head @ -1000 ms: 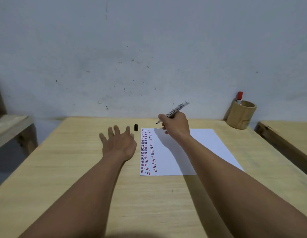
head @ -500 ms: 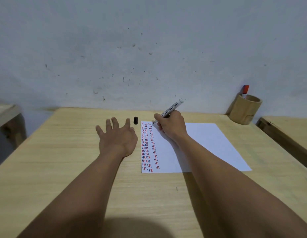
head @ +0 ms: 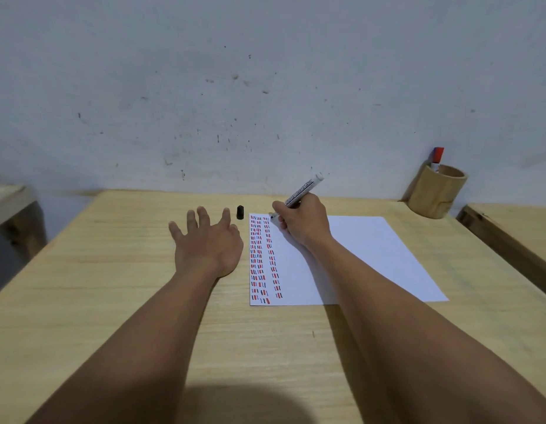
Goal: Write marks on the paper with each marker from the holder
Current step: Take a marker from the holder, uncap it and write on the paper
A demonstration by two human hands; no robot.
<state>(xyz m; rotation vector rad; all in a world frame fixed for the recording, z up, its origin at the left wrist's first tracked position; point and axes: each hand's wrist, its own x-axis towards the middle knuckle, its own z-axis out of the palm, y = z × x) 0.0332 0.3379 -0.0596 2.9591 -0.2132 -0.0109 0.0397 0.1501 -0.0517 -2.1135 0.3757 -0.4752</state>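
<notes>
A white sheet of paper [head: 369,255] lies on the wooden table [head: 112,270], with columns of short red, black and blue marks along its left side. My right hand [head: 305,223] grips an uncapped black marker [head: 302,192], its tip touching the paper's top left near the marks. My left hand [head: 207,243] rests flat on the table just left of the paper, fingers spread. The marker's black cap [head: 240,212] stands upright beyond my left hand. A round wooden holder [head: 435,194] at the back right holds a red-capped marker [head: 437,157].
A grey wall rises right behind the table. A second wooden surface [head: 516,228] adjoins on the right, and a wooden bench [head: 9,203] stands at the left.
My right hand has lowered the marker from above the sheet until its tip meets the paper's top left. The view has tilted downward. My left hand stays flat.
</notes>
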